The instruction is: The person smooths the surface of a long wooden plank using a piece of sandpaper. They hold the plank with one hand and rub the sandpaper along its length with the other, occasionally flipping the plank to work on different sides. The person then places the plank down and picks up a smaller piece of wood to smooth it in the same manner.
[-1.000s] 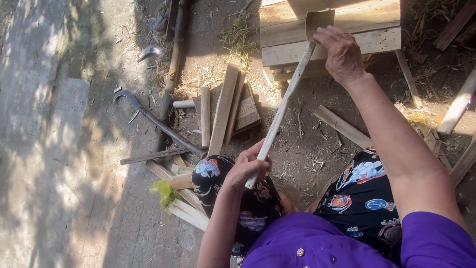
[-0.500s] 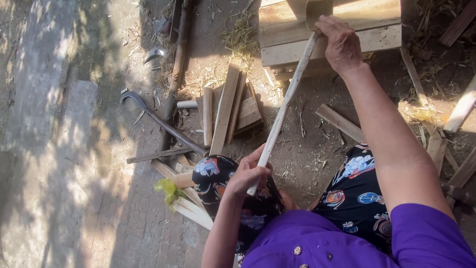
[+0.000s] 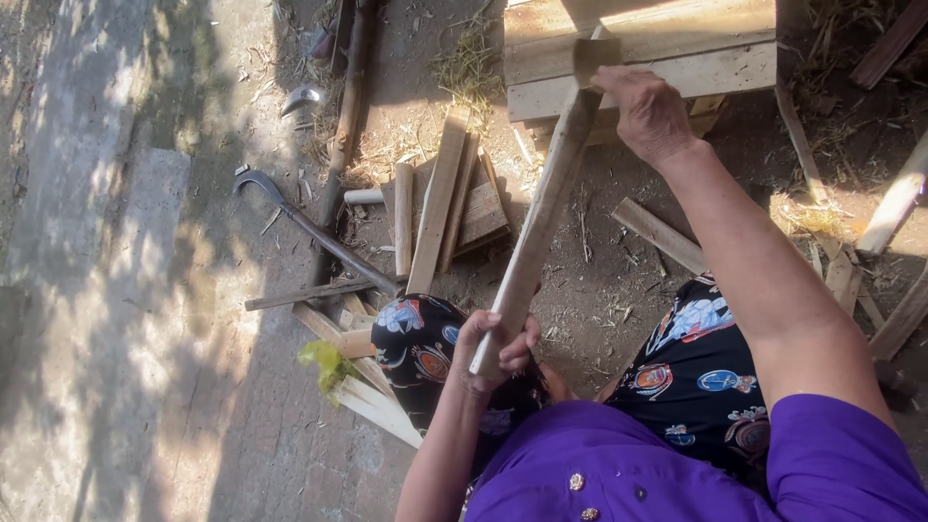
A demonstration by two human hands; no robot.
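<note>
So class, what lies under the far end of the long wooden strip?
The wooden strip rests its far end on a plank block. The right hand covers that spot partly.

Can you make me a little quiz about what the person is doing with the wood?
1. True or false: the left hand grips the near end of the long wooden slat.
2. Where is the right hand? A) on the curved metal tool B) at the slat's far end, by the wooden block C) on the yellow scrap
3. Fill in: the short boards lie on the ____.

Key: 1 true. 2 B. 3 ground.
</note>
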